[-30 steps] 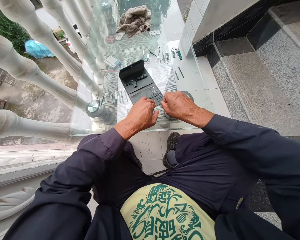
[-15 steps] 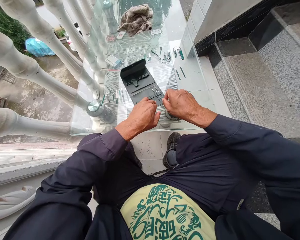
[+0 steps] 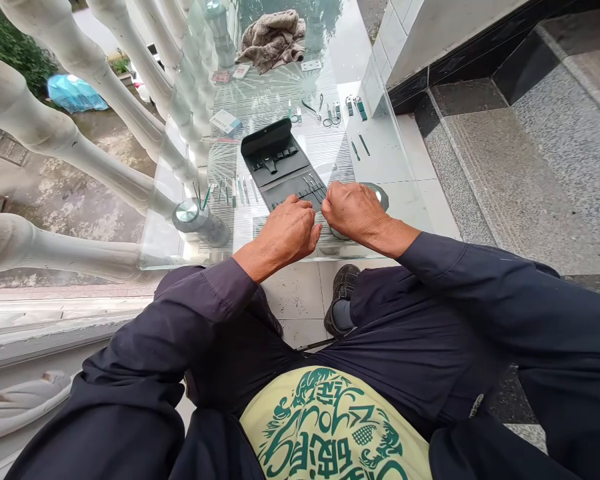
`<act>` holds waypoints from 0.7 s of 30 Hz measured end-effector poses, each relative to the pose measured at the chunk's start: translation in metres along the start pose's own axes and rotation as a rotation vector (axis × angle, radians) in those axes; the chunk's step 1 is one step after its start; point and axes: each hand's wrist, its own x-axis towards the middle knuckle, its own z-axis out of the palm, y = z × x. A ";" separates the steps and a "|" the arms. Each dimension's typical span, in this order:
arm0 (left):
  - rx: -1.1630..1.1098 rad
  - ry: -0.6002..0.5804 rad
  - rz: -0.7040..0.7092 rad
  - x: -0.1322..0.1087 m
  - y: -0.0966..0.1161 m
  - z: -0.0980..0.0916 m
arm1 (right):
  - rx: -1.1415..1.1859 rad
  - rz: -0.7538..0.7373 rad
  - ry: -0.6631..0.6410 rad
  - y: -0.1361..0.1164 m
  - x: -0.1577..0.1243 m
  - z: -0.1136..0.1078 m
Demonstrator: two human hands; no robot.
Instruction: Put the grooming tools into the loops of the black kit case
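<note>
A dark grey manicure case lies unfolded on the glass table, its flap standing up at the far end. Several slim metal tools sit in loops on its near right part. My left hand rests at the near edge of the case, fingers curled over it and thumb held out to the right. At the right near corner, beside the slim tools, my right hand is closed with its fingers pressed together. Whatever those fingertips pinch is hidden behind the knuckles.
Several thin tools lie left of the case. Nail clippers, small scissors and nippers lie beyond it. A crumpled brown cloth and a small box are on the glass table. Balusters stand left, steps right.
My right hand has shifted slightly left and down, its fingers more curled. More of the round metal table support shows behind it. My left hand has stayed almost still on the case.
</note>
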 end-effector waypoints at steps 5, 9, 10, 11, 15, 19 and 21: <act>0.008 0.013 0.018 -0.001 0.000 0.001 | -0.053 0.007 0.007 -0.003 -0.006 -0.002; 0.007 0.001 0.005 -0.002 0.002 0.002 | -0.066 0.012 -0.016 -0.007 -0.009 -0.005; 0.007 -0.002 -0.001 -0.001 0.002 0.003 | -0.064 0.019 -0.020 -0.008 -0.008 -0.006; 0.007 -0.003 -0.006 -0.001 0.003 0.004 | -0.061 0.025 -0.020 -0.009 -0.007 -0.005; 0.002 0.003 -0.025 0.000 0.004 0.007 | -0.067 0.057 -0.012 -0.011 0.000 -0.002; 0.005 0.002 -0.020 0.000 0.006 0.006 | -0.071 0.070 -0.004 -0.012 0.002 0.000; 0.008 -0.010 -0.022 0.000 0.006 0.004 | -0.073 0.067 0.007 -0.012 0.002 0.001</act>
